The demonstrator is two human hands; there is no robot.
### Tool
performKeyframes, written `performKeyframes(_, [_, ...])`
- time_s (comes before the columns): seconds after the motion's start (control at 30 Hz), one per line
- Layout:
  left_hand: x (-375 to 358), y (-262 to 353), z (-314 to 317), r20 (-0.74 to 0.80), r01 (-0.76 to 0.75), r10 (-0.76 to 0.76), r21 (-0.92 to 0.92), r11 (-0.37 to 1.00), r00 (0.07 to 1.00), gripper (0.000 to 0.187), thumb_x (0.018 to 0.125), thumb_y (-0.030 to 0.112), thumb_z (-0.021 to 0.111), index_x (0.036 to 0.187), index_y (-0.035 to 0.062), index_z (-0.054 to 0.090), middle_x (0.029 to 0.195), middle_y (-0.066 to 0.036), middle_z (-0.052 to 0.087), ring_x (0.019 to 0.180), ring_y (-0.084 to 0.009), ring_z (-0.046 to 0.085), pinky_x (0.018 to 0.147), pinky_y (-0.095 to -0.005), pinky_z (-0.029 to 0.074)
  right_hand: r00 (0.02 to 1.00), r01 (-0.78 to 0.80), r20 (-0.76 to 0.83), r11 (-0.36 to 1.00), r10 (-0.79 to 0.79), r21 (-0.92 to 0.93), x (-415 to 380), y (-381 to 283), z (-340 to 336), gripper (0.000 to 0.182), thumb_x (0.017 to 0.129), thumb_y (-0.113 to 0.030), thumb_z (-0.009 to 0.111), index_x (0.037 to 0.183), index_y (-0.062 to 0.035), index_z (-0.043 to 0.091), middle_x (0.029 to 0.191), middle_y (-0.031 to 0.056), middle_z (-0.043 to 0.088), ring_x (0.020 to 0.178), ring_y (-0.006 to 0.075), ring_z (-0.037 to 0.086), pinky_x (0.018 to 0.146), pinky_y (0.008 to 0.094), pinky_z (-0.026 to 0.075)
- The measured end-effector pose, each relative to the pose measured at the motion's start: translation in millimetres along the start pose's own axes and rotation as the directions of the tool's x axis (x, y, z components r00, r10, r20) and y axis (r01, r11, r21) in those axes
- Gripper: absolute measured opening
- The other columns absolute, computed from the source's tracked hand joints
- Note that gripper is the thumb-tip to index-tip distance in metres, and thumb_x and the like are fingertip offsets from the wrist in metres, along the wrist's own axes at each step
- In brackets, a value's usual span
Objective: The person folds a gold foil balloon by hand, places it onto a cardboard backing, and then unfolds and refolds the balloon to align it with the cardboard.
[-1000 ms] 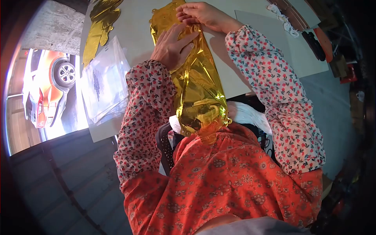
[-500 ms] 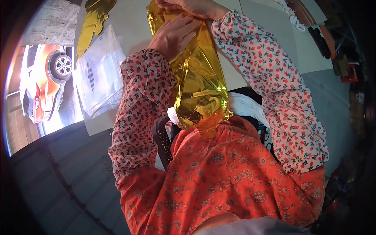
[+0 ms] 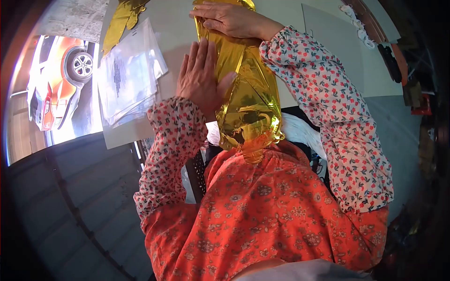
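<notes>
A long sheet of shiny gold foil [image 3: 253, 89], looking like a flattened foil balloon, runs from the table's far part down to the lap. Its creased lower end hangs over the near table edge. My right hand [image 3: 229, 19] lies flat across the upper foil, fingers stretched out to the left. Along the foil's left edge stands my left hand [image 3: 199, 77], open, with fingers straight and pointing away and the thumb spread over the foil. Neither hand grips anything.
Clear plastic bags [image 3: 129, 79] with printed text are stacked on the left of the table [image 3: 323, 51]. Another gold foil piece [image 3: 124, 21] lies beyond them. White cord [image 3: 358, 28] and a dark-handled tool [image 3: 390, 63] are at the right. An orange car [image 3: 63, 79] stands outside.
My left hand has come off the foil's top toward its left edge, nearer to me, and straightened. My right hand now lies flatter across the foil. The view has shifted slightly.
</notes>
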State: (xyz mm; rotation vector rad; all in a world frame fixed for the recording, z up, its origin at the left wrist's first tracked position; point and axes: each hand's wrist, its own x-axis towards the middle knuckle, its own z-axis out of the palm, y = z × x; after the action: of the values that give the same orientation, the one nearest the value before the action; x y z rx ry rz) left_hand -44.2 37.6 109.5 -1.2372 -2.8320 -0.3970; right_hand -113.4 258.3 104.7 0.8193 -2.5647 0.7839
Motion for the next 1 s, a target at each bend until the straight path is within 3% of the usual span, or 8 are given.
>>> performKeyframes(0.13, [-17.8, 1.7, -4.6, 0.027, -0.004, 0.005, -0.019, 1.000, 1.000, 0.084, 0.096, 0.050, 0.052, 0.153, -0.0039, 0.023, 0.160, -0.023, 0.022, 0.150, -0.0379, 0.017, 0.122, -0.0471, 0.016, 0.997, 0.043, -0.061, 0.994, -0.037, 0.104, 0.3, 3.6, 4.3, 0.047, 0.101, -0.028, 0.051, 0.140, -0.0003, 0.051, 0.149, 0.0230, 0.044, 0.141, 0.0374, 0.037, 0.116, 0.0431, 0.031])
performKeyframes(0.23, [-19.5, 1.3, -3.0, 0.003, -0.014, 0.014, -0.023, 1.000, 1.000, 0.083, 0.095, 0.048, 0.055, 0.152, -0.0046, 0.025, 0.159, -0.024, 0.025, 0.149, -0.0383, 0.021, 0.122, -0.0469, 0.017, 0.984, 0.147, -0.088, 0.986, -0.154, -0.085, -1.7, 0.4, 4.8, 0.039, 0.102, -0.025, 0.052, 0.138, -0.0097, 0.056, 0.141, 0.0062, 0.057, 0.134, 0.0262, 0.049, 0.113, 0.0372, 0.037])
performKeyframes(0.43, [-21.2, -1.6, -1.1, -0.037, -0.046, 0.044, -0.050, 0.998, 0.998, 0.082, 0.094, 0.046, 0.057, 0.151, -0.0041, 0.028, 0.158, -0.025, 0.028, 0.148, -0.0405, 0.024, 0.121, -0.0485, 0.021, 0.995, -0.012, 0.096, 0.978, 0.032, -0.210, -1.8, 11.8, 17.6, 0.046, 0.102, -0.036, 0.051, 0.144, -0.0171, 0.051, 0.149, 0.0056, 0.049, 0.141, 0.0242, 0.041, 0.120, 0.0407, 0.027])
performKeyframes(0.53, [-21.1, 2.0, -1.9, -0.040, -0.055, 0.053, -0.054, 0.997, 0.998, 0.081, 0.094, 0.046, 0.057, 0.151, -0.0040, 0.028, 0.158, -0.025, 0.028, 0.147, -0.0409, 0.024, 0.121, -0.0492, 0.021, 0.989, 0.073, 0.139, 0.979, -0.047, -0.188, 0.1, -2.0, -1.2, 0.051, 0.102, -0.031, 0.049, 0.139, 0.0033, 0.050, 0.148, 0.0228, 0.045, 0.144, 0.0356, 0.034, 0.118, 0.0427, 0.028])
performKeyframes(0.73, [-21.4, 0.8, -1.5, -0.024, -0.030, 0.028, -0.063, 0.998, 0.999, 0.081, 0.094, 0.044, 0.057, 0.152, -0.0041, 0.026, 0.158, -0.026, 0.027, 0.148, -0.0411, 0.022, 0.121, -0.0493, 0.018, 0.994, 0.059, 0.104, 0.988, -0.044, -0.141, 0.4, -2.0, 2.3, 0.052, 0.103, -0.033, 0.046, 0.138, 0.0046, 0.051, 0.147, 0.0217, 0.047, 0.143, 0.0356, 0.036, 0.118, 0.0425, 0.026])
performKeyframes(0.83, [-22.5, -0.1, -2.4, -0.023, -0.027, 0.025, -0.104, 0.994, 0.999, 0.082, 0.093, 0.043, 0.058, 0.152, -0.0043, 0.026, 0.158, -0.026, 0.027, 0.148, -0.0417, 0.021, 0.121, -0.0494, 0.018, 0.995, 0.030, 0.101, 0.980, -0.010, -0.197, -0.9, 18.4, 21.7, 0.045, 0.102, -0.038, 0.049, 0.143, -0.0195, 0.052, 0.148, 0.0056, 0.050, 0.142, 0.0229, 0.040, 0.121, 0.0411, 0.026])
performKeyframes(0.93, [-20.0, -4.6, -2.0, 0.007, -0.020, 0.021, -0.141, 0.990, 1.000, 0.083, 0.094, 0.049, 0.057, 0.151, -0.0046, 0.028, 0.158, -0.025, 0.027, 0.150, -0.0383, 0.019, 0.122, -0.0475, 0.016, 0.989, 0.133, 0.107, 0.918, -0.099, -0.375, 0.5, 17.3, 15.2, 0.042, 0.103, -0.034, 0.050, 0.141, -0.0174, 0.054, 0.143, 0.0064, 0.055, 0.136, 0.0240, 0.047, 0.117, 0.0403, 0.032])
performKeyframes(1.0, [-18.2, -9.1, -2.8, 0.021, -0.027, 0.032, -0.191, 0.981, 0.999, 0.081, 0.095, 0.049, 0.056, 0.150, -0.0049, 0.031, 0.158, -0.025, 0.028, 0.150, -0.0380, 0.020, 0.122, -0.0467, 0.018, 0.983, 0.078, 0.176, 0.981, -0.046, -0.176, 11.8, -8.8, -17.8, 0.047, 0.103, -0.034, 0.047, 0.139, -0.0030, 0.052, 0.145, 0.0170, 0.050, 0.139, 0.0316, 0.042, 0.118, 0.0418, 0.028])
